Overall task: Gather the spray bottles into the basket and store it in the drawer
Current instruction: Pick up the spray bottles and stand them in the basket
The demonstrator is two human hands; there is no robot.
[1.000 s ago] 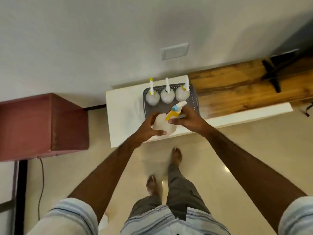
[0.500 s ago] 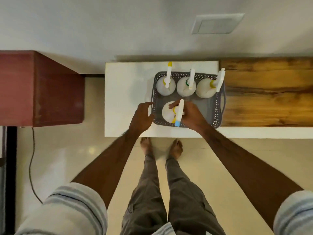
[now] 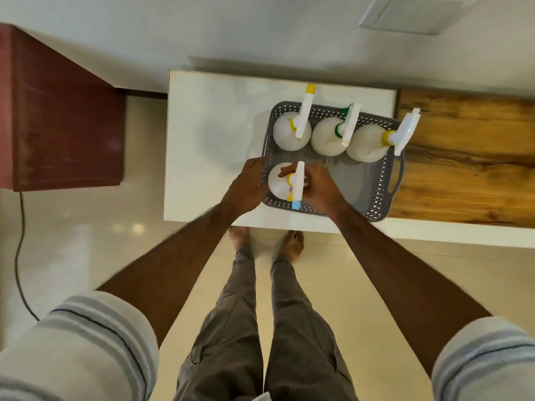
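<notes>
A grey perforated basket (image 3: 373,186) rests on the white cabinet top (image 3: 208,146). Three white spray bottles stand along its far side: one with a yellow nozzle (image 3: 291,134), one with a green collar (image 3: 328,138), one with a yellow collar (image 3: 366,144). A fourth white bottle with a yellow trigger and blue tip (image 3: 279,182) stands in the basket's near left corner. My right hand (image 3: 318,186) is closed around its spray head. My left hand (image 3: 246,186) grips the basket's left rim beside that bottle.
A wooden-topped surface (image 3: 463,169) adjoins the white top on the right. A dark red cabinet (image 3: 58,117) stands to the left, with a black cable (image 3: 18,256) on the tiled floor. My bare feet are at the cabinet's front edge. No drawer shows.
The blue-tipped bottle went from held above the front edge down into the basket's near left corner. My left hand shifted from the bottle to the basket's rim. The view moved closer overhead.
</notes>
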